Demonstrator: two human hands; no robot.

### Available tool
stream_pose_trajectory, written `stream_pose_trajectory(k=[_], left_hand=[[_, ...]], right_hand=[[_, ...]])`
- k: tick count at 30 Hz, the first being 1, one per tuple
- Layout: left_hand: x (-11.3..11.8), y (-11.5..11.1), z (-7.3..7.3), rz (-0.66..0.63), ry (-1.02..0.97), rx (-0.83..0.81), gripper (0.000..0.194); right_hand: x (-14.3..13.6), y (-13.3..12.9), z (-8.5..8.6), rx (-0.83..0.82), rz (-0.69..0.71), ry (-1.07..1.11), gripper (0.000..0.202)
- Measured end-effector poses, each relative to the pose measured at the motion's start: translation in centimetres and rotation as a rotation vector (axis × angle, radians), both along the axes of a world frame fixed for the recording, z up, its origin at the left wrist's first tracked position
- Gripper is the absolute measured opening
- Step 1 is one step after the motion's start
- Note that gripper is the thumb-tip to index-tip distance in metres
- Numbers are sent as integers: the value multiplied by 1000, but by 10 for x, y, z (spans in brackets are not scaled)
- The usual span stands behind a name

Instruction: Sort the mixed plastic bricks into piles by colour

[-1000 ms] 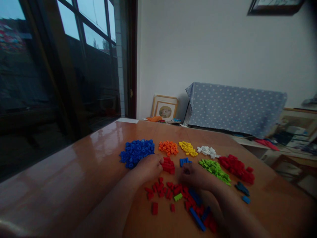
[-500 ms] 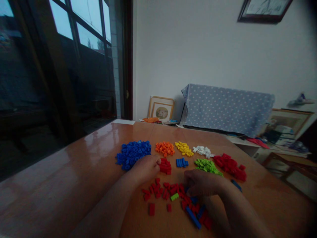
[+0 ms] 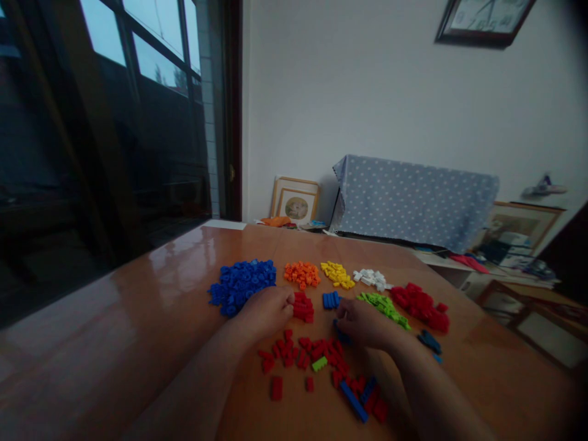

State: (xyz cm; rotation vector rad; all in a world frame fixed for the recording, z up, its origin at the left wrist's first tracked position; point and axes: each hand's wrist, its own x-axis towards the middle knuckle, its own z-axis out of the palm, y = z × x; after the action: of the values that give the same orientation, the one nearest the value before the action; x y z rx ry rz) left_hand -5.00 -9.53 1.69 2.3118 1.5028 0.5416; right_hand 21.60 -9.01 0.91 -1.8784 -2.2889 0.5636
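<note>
Your left hand (image 3: 269,307) rests near the centre of the frame with its fingertips against the stacked red plastic bricks (image 3: 304,309); I cannot tell whether they are clamped on them. To its right, your right hand (image 3: 365,321) is curled, the fingers seemingly pinching the long dark-blue plastic brick (image 3: 340,332) just beneath them, below the short row of bright-blue plastic bricks (image 3: 329,300). For good control, hold that brick level, press lightly with the left so nothing tips, and carry the right wrist clear of the lime-green plastic pile (image 3: 381,309) beside it. Loose red plastic bricks (image 3: 316,349) scatter across the lower centre. The glossy orange-brown tabletop (image 3: 138,324) reflects window light at left; a blue plastic pile (image 3: 243,283) sits left of centre. Beyond, dark-framed glass panels (image 3: 156,116) fill the upper left, and a grey-blue dotted cloth (image 3: 413,199) drapes at right, against a pale wall (image 3: 344,79).
</note>
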Motion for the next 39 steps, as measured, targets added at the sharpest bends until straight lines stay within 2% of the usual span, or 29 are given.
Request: stream_pose_trajectory(k=[4,9,16,23,27,34,39], left_hand=[[0,0,0,2,12,11,11],[-1,1,-1,5,27,16,11],[-2,0,-2,0,45,50,10],[1,-2,2,4,61,53,10],[0,-2,2,8,49,59,11],[-1,-3,3,11,22,66,11],[0,-3,4,7,26,75,10]], right_hand=[[3,4,-1,50,-19,-11,8],[4,2,-7,1,-39,-92,5],[0,7,-11,0,-82,-109,11],[-5,13,-18,27,-99,-124,2],[-8,15,-15,61,-133,-99,2],[-20,40,0,183,-203,-28,11],[-25,64,-6,212,-255,-32,11]])
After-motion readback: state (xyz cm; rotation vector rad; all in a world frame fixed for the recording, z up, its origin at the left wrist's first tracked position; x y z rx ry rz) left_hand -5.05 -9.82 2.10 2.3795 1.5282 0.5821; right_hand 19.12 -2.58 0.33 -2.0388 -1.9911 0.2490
